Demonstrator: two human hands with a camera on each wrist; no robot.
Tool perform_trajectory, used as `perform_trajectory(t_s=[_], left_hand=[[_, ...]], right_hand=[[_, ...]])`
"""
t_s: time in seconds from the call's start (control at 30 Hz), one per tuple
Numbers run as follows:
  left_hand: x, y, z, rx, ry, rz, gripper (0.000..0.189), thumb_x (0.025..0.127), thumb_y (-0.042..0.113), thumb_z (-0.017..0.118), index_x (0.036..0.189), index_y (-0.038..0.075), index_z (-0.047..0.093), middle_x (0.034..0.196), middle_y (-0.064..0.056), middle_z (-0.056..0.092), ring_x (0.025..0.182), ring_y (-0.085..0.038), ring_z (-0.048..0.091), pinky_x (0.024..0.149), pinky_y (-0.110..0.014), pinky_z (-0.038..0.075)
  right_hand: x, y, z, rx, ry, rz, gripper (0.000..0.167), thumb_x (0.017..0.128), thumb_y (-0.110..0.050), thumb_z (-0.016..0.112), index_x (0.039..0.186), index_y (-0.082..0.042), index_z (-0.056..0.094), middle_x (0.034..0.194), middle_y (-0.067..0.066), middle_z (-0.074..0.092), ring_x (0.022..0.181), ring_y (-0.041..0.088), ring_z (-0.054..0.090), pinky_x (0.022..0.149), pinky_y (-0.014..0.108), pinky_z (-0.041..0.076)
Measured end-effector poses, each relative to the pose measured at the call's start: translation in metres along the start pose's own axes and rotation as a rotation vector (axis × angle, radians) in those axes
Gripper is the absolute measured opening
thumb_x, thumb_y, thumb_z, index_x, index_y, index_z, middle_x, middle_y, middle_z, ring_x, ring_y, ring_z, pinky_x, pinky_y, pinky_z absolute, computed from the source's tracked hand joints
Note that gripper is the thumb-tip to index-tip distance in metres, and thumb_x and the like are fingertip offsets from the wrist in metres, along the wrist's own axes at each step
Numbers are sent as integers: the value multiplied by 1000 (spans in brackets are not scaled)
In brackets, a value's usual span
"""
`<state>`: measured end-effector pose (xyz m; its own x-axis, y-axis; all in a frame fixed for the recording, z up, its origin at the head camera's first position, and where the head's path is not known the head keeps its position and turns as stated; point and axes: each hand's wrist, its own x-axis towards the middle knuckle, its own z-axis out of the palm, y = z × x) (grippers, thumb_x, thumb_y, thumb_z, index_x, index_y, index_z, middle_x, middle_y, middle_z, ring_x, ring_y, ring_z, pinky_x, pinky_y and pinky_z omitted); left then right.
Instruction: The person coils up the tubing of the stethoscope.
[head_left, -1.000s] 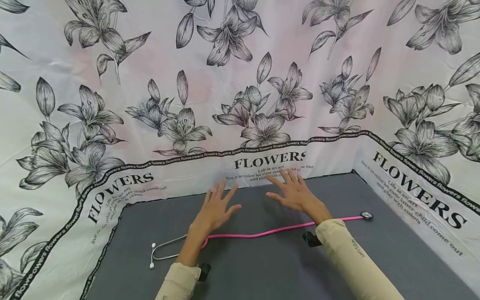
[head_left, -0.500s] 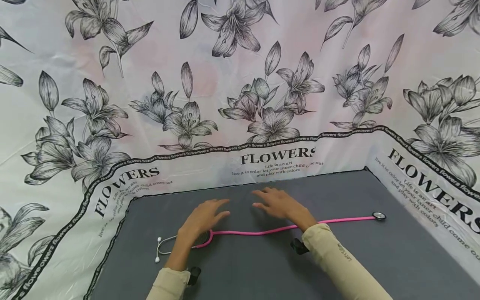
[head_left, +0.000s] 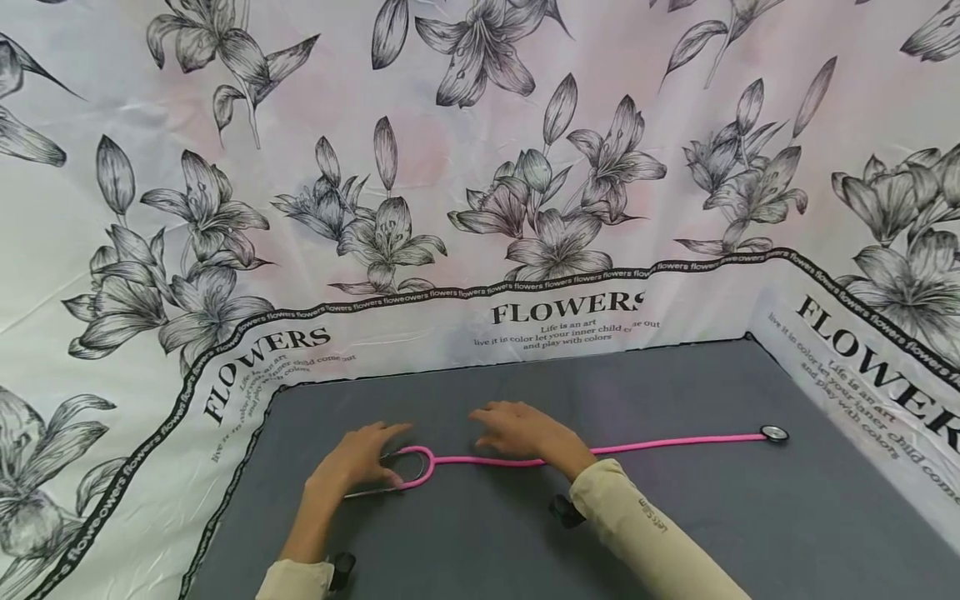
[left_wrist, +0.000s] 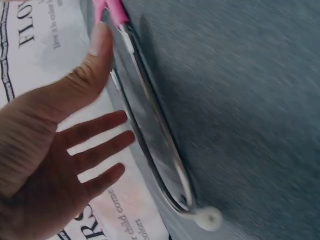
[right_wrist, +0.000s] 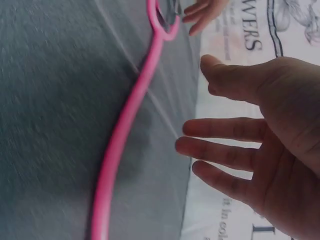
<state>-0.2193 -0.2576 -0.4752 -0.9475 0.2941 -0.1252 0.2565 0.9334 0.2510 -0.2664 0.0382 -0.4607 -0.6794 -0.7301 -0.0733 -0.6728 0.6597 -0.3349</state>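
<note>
A pink stethoscope (head_left: 491,461) lies stretched across the grey table, its round chest piece (head_left: 775,434) at the right. My left hand (head_left: 351,461) hovers over the metal ear tubes (left_wrist: 155,112) near the pink fork, fingers spread and holding nothing. It hides most of the earpiece end in the head view; the left wrist view shows a white ear tip (left_wrist: 208,218). Above the pink tubing, left of its middle, is my right hand (head_left: 525,431), fingers extended and nothing in its grasp. In the right wrist view the tubing (right_wrist: 125,120) runs beside that hand, apart from the fingers.
The grey table (head_left: 660,517) is bounded at the back and sides by a white curtain (head_left: 420,342) printed with flowers and lettering. Dark wrist-worn devices show under both wrists, including one at the right sleeve (head_left: 652,533).
Both hands have come down and moved left toward the stethoscope, the left one now over its ear tubes. The head view has shifted slightly. The stethoscope stays where it lay on the table.
</note>
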Motion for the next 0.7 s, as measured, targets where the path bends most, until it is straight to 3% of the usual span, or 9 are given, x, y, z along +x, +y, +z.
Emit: perform_trajectory(t_s=[0.13,0.23,0.33,0.47,0.57,0.7], left_hand=[[-8,-8,3,0,-46,-49,95,63,23,100,147,11,56,140,-23,60,130,-47,57,107,-69,44],[-10,-11,6,-33,-74,-43,87,66,17,99,141,10,56,139,-22,60,132,-46,56,105,-68,45],[-12,-12,8,-55,-94,-34,70,72,14,95,131,10,59,132,-19,63,127,-42,59,102,-65,48],[-13,-16,8,-73,-93,-25,44,82,7,87,119,8,64,112,-11,66,105,-30,64,91,-56,52],[-11,-18,9,-80,-59,-6,30,91,2,77,116,7,63,97,-7,65,85,-21,58,78,-47,51],[-4,-22,9,-90,-5,96,26,98,1,65,123,3,57,89,-7,66,72,-14,51,67,-36,46]], right_hand=[[4,-7,12,-2,-39,-17,38,99,-25,73,133,-11,66,123,9,71,115,24,67,102,44,54],[5,-9,24,-24,-59,-1,30,94,-19,79,121,-13,70,107,3,70,102,17,65,94,37,55],[6,-9,33,-55,-60,10,23,93,-11,79,114,-14,71,102,0,68,97,15,63,91,33,55],[10,-7,38,-63,-40,3,14,96,-3,70,107,-11,71,99,3,65,92,17,62,86,34,54],[12,-2,34,-35,-7,2,12,98,-3,67,106,-9,71,98,3,61,91,19,57,83,35,51],[13,9,14,15,81,-40,17,98,0,64,112,-6,72,100,6,56,90,20,50,81,36,46]])
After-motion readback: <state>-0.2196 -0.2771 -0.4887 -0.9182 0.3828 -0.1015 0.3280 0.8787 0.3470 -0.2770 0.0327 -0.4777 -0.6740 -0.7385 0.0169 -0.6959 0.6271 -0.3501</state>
